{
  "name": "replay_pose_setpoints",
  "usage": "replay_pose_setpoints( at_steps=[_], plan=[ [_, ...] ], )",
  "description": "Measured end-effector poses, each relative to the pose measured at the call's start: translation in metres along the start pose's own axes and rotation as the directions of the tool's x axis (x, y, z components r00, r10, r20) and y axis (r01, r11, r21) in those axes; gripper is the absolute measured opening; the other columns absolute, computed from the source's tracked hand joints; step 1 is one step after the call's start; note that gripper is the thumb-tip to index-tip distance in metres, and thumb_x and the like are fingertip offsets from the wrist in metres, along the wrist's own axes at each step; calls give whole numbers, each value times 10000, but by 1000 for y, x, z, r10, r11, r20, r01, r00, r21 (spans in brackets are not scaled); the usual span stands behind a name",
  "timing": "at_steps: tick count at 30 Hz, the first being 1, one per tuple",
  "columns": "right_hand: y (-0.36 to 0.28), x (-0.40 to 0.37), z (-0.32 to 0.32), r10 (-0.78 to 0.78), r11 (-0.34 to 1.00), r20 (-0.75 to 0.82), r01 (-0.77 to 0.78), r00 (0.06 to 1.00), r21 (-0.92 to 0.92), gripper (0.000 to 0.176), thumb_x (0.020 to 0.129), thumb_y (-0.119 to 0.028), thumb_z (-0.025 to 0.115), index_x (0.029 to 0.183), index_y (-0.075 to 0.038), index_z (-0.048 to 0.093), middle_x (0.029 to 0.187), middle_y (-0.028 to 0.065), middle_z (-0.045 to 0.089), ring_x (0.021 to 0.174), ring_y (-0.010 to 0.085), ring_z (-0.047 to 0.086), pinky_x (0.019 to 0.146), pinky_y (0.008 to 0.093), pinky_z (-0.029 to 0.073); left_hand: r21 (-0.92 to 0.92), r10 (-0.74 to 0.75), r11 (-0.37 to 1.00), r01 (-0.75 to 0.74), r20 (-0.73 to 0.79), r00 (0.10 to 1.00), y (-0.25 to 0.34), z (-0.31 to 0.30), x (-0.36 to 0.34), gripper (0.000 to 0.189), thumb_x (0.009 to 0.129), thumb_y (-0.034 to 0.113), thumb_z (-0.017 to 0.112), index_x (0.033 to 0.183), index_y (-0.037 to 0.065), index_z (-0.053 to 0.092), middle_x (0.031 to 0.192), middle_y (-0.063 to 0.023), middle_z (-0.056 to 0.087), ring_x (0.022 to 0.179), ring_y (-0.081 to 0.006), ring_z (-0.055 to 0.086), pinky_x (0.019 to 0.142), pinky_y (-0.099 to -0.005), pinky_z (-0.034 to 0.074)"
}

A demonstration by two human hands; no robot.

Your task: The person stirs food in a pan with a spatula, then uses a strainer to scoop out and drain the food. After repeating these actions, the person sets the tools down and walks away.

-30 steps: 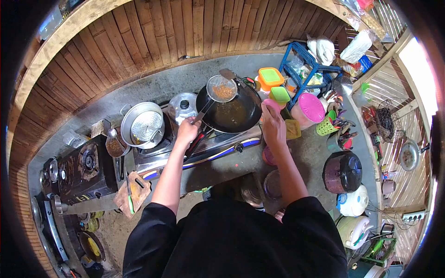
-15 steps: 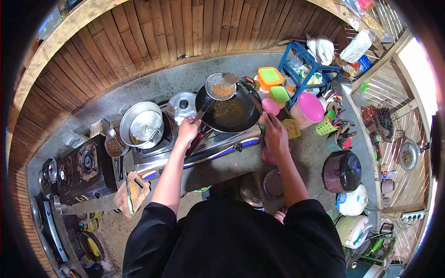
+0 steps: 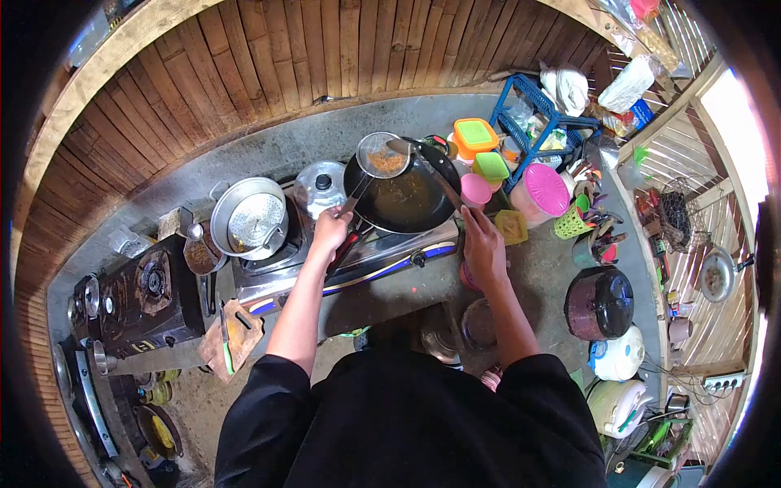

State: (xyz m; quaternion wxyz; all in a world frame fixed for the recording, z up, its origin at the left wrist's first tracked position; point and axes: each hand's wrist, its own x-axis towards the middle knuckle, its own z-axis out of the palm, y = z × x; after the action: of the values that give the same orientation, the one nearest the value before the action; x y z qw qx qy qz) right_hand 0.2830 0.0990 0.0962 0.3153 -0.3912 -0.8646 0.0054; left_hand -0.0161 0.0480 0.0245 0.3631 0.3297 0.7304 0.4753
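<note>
My left hand (image 3: 330, 231) is closed around the handle of a wire mesh strainer (image 3: 382, 167). The strainer is over the far left rim of a black wok (image 3: 411, 207), with orange-brown fried bits (image 3: 386, 159) in its mesh. A long-handled spatula (image 3: 435, 177) is gripped in my right hand (image 3: 484, 246); its blade reaches over the strainer beside the bits. Dark oil (image 3: 399, 198) shows in the wok, which sits on the steel gas stove (image 3: 358, 272).
Left of the wok are a glass lid (image 3: 320, 192), a steamer pot (image 3: 246, 213) and a cutting board with a knife (image 3: 233, 337). Plastic tubs (image 3: 541, 193) and a blue rack (image 3: 533, 106) stand right. A rice cooker (image 3: 599, 303) is nearer on that side.
The strainer has shifted slightly left and away from me. The spatula's blade has turned more edge-on and come a little toward me. My right hand has dropped slightly.
</note>
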Motion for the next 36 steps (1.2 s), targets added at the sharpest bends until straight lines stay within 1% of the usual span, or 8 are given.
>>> replay_pose_setpoints(
  at_steps=[7,9,10,12,16,18,25,36],
  plan=[
    [2,-1,4,-9,1000,-35,10,999,18,471,752,68,512,1216,-13,503,1125,191,555,950,362,587,772,411,502,-71,-34,997,37,33,999,9,1,-4,276,867,159,576,1099,9,586,555,32,462,435,-64,376,402,-250,271],
    [-2,-3,4,26,999,79,-29,997,40,458,760,55,517,1212,-11,507,1114,200,560,942,364,589,772,408,502,-46,-70,997,70,-7,998,16,2,-9,258,848,164,590,1028,-17,630,765,-98,635,692,-156,559,660,-303,429],
    [-5,-4,3,25,999,80,-28,997,40,458,760,55,517,1212,-11,507,1114,200,560,942,364,589,772,408,502,-47,-70,996,70,-7,998,15,3,-8,258,848,164,590,1028,-17,630,765,-98,635,692,-156,559,660,-303,429],
    [-10,-2,1,23,998,-3,-23,1000,53,431,757,49,523,1184,-7,532,1101,198,568,930,363,592,765,404,503,-12,-30,999,30,6,1000,12,3,-6,284,866,163,578,1102,5,585,568,25,475,451,-80,402,419,-261,306],
    [-9,5,-9,64,994,-68,-57,996,97,402,755,51,525,1153,-3,556,1087,192,577,919,360,596,769,405,501,-16,-38,999,38,-4,999,10,1,-6,301,861,171,585,1114,9,586,576,26,482,476,-87,426,444,-270,335],
    [-10,8,-19,71,997,-65,-68,995,46,323,803,-20,569,1124,-42,604,1077,154,615,918,331,612,770,389,499,10,-69,998,69,-36,997,9,-2,-6,300,842,176,606,1065,-25,615,869,-140,663,786,-186,598,737,-315,443],
    [-14,6,-21,-76,997,35,76,996,2,411,716,37,538,1117,-37,587,1069,133,602,941,305,595,778,382,498,-3,-91,996,91,27,996,19,-6,-7,314,849,171,593,1086,-35,601,949,-173,659,866,-215,613,797,-313,437],
    [2,36,-8,-143,989,-123,137,982,-53,387,720,61,531,1094,-26,586,1097,128,586,934,316,578,805,390,479,27,-39,999,37,75,996,37,-10,-21,290,853,149,579,1075,-35,607,942,-149,660,850,-195,597,797,-309,429]
  ],
)
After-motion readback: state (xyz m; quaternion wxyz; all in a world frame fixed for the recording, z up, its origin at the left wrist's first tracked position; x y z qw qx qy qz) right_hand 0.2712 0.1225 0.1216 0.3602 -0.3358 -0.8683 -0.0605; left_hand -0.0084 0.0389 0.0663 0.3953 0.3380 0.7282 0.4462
